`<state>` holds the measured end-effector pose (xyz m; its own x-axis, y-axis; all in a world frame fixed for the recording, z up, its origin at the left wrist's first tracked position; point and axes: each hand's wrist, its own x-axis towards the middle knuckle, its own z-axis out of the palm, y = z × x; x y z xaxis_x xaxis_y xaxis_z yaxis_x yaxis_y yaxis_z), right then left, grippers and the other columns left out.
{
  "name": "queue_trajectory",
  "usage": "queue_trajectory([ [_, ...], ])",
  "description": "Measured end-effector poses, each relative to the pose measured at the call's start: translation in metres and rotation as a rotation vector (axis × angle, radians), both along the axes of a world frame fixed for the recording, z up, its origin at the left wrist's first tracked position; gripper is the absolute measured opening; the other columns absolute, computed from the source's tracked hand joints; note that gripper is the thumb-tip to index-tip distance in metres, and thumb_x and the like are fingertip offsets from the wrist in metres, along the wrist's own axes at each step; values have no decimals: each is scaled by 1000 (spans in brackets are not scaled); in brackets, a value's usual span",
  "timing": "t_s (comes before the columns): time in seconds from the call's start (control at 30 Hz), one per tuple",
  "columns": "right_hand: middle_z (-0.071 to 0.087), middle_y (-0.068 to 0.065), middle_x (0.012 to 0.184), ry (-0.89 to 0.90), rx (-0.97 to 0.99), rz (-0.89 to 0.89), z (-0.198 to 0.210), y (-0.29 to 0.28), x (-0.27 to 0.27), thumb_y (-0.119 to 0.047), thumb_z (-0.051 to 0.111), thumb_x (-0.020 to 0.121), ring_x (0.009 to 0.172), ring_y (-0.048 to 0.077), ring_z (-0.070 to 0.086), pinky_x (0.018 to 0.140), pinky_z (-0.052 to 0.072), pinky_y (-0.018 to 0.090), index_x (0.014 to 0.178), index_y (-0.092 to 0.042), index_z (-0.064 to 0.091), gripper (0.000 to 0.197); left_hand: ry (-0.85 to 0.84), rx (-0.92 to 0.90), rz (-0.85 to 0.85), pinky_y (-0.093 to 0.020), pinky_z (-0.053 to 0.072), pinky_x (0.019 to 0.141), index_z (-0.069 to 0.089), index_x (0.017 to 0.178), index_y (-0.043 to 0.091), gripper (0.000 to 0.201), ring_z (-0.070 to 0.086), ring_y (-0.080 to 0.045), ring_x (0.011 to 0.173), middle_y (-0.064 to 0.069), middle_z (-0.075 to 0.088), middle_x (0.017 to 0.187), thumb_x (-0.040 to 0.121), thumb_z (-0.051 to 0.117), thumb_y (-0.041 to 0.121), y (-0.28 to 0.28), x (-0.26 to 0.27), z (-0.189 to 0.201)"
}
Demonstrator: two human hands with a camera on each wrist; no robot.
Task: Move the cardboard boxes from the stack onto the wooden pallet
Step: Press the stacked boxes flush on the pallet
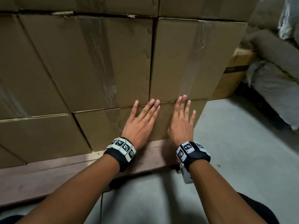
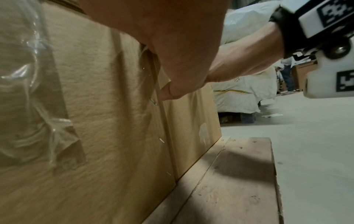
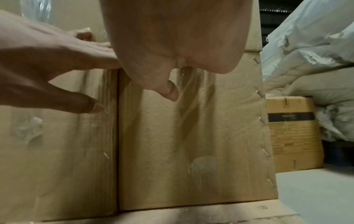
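Brown cardboard boxes stand stacked on a wooden pallet. The bottom right box sits at the pallet's right end, with another box on top of it. My left hand lies flat against the bottom box's front, fingers straight and reaching the seam above. My right hand presses flat beside it, fingertips on the same seam. In the right wrist view the bottom box shows staples along its right edge. The pallet boards show below the box in the left wrist view.
A smaller printed cardboard box stands on the floor behind the stack's right corner. Grey and white sacks are piled at the right. Bare concrete floor lies right of the pallet and under my arms.
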<state>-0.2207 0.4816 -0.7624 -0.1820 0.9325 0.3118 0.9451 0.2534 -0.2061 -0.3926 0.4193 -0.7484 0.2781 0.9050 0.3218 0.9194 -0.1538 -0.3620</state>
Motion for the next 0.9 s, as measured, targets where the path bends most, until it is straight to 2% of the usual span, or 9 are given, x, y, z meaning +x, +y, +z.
queue_trajectory([
  [0.23,-31,12,169,44,-16,41,0,5,-2,-10,72,81,159,38,-17,128,6,63,160,-7,-27,127,43,-36,77,-69,-6,123,-12,164,5,98,-21,-24,159,-11,-25,171,92,50,25,-1,11,5],
  [0.43,-34,10,168,52,-21,82,-2,5,1,-12,72,83,158,37,-20,128,4,63,160,-8,-27,126,64,-37,121,-68,-3,123,-13,164,6,83,-21,-24,159,-11,-25,171,97,36,16,-5,18,5],
  [0.6,-22,10,173,122,100,155,7,-6,8,-3,64,83,161,29,-12,128,9,62,166,-8,-11,112,51,-54,143,-70,-1,121,-7,165,5,90,-19,-25,159,-12,-20,172,93,46,20,-13,28,16],
  [0.73,-14,7,175,66,249,303,36,-6,16,-16,67,91,162,25,-9,129,11,60,168,-13,-1,103,54,8,129,-71,1,121,6,166,7,89,-17,-29,160,-12,-13,174,89,43,30,-20,22,52],
  [0.9,-12,11,175,83,446,394,120,9,11,-32,64,98,162,27,-8,129,10,60,167,-8,-1,99,-58,250,195,-70,7,122,11,167,12,98,-13,-33,160,-9,-16,174,86,61,32,-13,13,124],
])
